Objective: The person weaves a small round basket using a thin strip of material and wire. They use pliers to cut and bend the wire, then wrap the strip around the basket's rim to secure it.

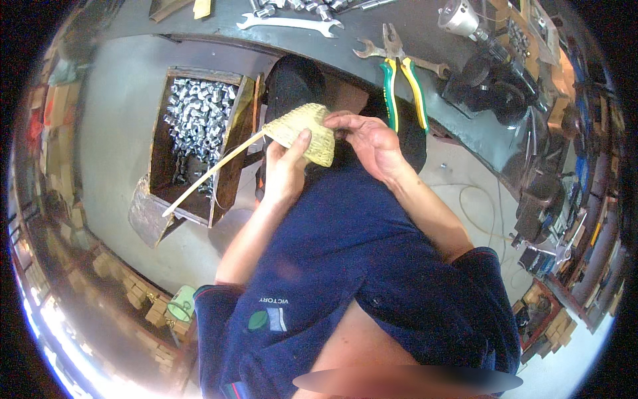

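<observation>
head view: the woven straw fan [318, 130] is in front of the person's dark blue shirt [345, 226], between the 2 hands; the left hand [286, 171] grasps it by its lower part, with the thumb [302, 141] laid on the face that shows; the right hand [372, 143] comes from the other side, its fingertips [331, 122] at the fan's right edge; whether they pinch that edge or only touch it, i cannot tell; the fan's broad part lies up and to the right of the left hand's grip, toward the right hand, while its thin handle [216, 173] points down and to the left; the long axis thus runs aslant, and the left hand is the nearer to the handle, though not on it; the handle's free end shows across the near end of the wooden box [226, 183] of metal fittings [199, 113]; how high it is above the box is hard to judge; on the table [216, 28] lie pliers [393, 63] and 2 spanners, 1 whole [289, 24] and 1 crossed by the pliers [433, 67]; the left hand's other fingers, mostly behind the fan, and the fan's back are hidden; things at the top are cut off, and the picture's rim is blurred.
</observation>
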Motion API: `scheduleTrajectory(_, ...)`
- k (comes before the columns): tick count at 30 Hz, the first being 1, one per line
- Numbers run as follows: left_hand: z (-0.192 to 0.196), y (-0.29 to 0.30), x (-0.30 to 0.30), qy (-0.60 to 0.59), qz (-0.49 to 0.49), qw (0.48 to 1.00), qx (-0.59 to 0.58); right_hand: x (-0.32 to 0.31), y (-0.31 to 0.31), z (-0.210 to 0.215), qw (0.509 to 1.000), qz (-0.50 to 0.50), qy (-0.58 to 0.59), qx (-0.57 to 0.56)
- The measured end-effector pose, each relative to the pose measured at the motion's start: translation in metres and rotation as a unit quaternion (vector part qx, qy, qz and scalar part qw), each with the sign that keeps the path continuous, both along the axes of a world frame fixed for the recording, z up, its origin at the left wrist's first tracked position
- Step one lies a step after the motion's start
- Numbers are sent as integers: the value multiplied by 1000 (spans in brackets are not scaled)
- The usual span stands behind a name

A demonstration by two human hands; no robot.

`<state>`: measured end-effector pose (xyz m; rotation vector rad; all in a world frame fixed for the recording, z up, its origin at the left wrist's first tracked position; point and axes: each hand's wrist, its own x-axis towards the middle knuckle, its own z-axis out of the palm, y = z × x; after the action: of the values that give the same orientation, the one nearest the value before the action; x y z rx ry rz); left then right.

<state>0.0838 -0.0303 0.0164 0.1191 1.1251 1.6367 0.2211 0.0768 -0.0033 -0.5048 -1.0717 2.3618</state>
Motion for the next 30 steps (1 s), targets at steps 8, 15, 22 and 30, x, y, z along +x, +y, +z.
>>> scheduleTrajectory(8,-1,16,1,-17,17,998,51,18,10,26,993,-1,-72,96)
scheduleTrajectory(15,19,7,-20,-69,32,995,69,39,73,75,594,-72,-487,636)
scheduleTrajectory(22,46,-5,-59,-139,108,976,127,-9,103,79,622,72,-558,544)
scheduleTrajectory(30,67,-17,-75,-164,87,962,199,21,101,83,740,-48,-293,603)
